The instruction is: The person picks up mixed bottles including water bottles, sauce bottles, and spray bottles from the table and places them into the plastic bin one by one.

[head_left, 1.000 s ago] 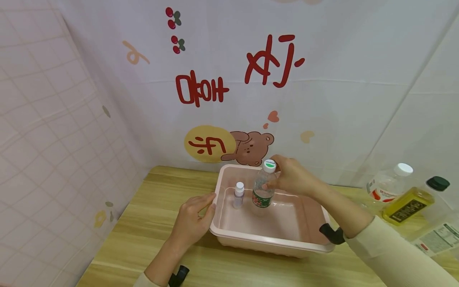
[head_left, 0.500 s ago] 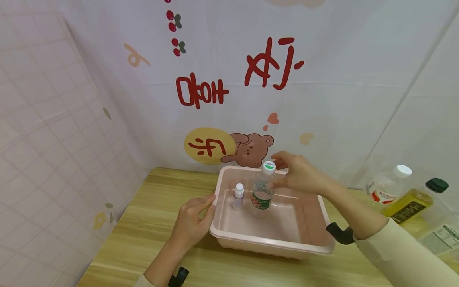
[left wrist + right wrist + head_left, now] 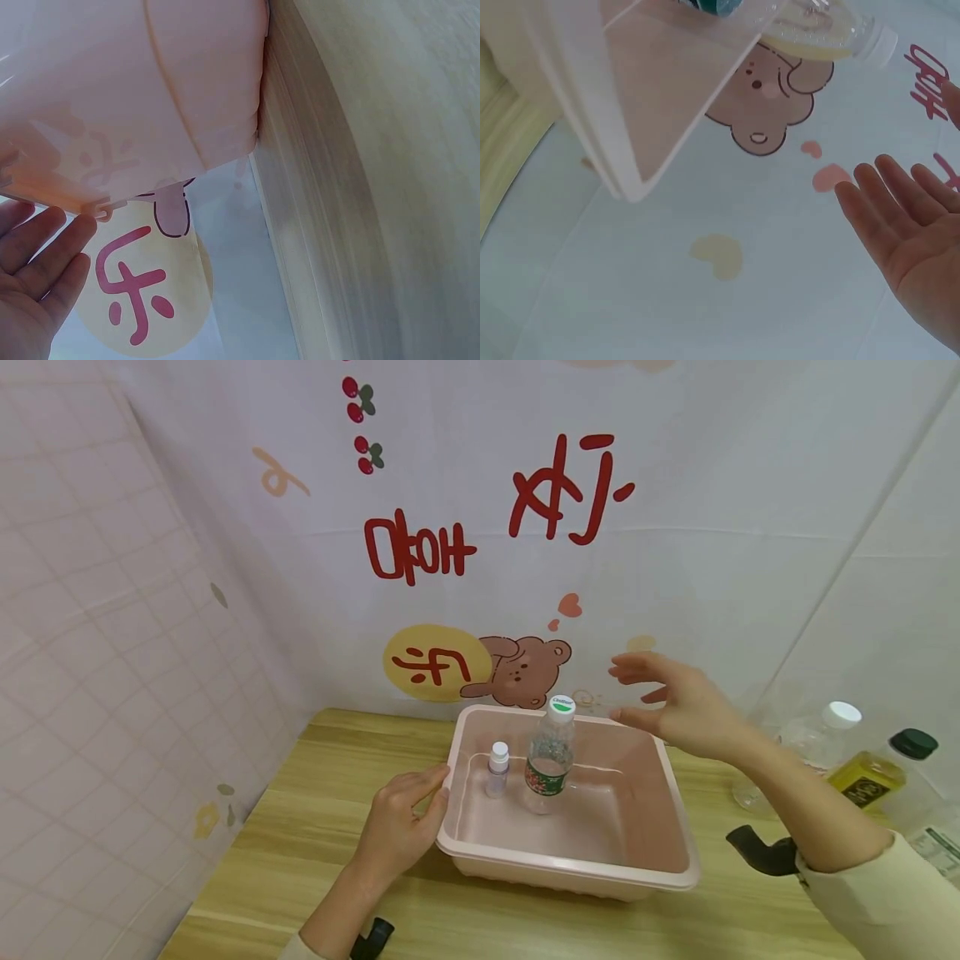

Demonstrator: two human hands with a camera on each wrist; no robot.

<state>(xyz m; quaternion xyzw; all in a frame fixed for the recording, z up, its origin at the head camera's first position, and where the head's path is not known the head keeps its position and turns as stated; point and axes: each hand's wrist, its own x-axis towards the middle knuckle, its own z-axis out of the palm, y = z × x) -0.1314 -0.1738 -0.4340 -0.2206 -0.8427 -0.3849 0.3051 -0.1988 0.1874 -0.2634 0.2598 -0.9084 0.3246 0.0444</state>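
Observation:
A pink plastic basin (image 3: 570,862) stands on the wooden table. Inside it, upright, are a clear plastic bottle (image 3: 548,760) with a white cap and green label, and a small white-capped bottle (image 3: 497,770) to its left. My left hand (image 3: 405,814) rests its fingertips on the basin's left rim; the left wrist view shows those fingers (image 3: 45,259) fairly straight. Above the basin's back right corner, my right hand (image 3: 678,706) hovers with fingers spread and nothing in them. Its palm (image 3: 922,240) faces the camera in the right wrist view, apart from the bottle.
To the right stand a clear bottle with a white cap (image 3: 842,715), an oil bottle (image 3: 870,777) with a dark green cap and another labelled clear container (image 3: 937,852), partly behind the right sleeve. A printed cloth (image 3: 712,593) hangs behind the table (image 3: 352,743).
My right hand has let go of the clear bottle and moved right, away from it. The bottle stays standing in the basin. My left hand has kept its place on the rim.

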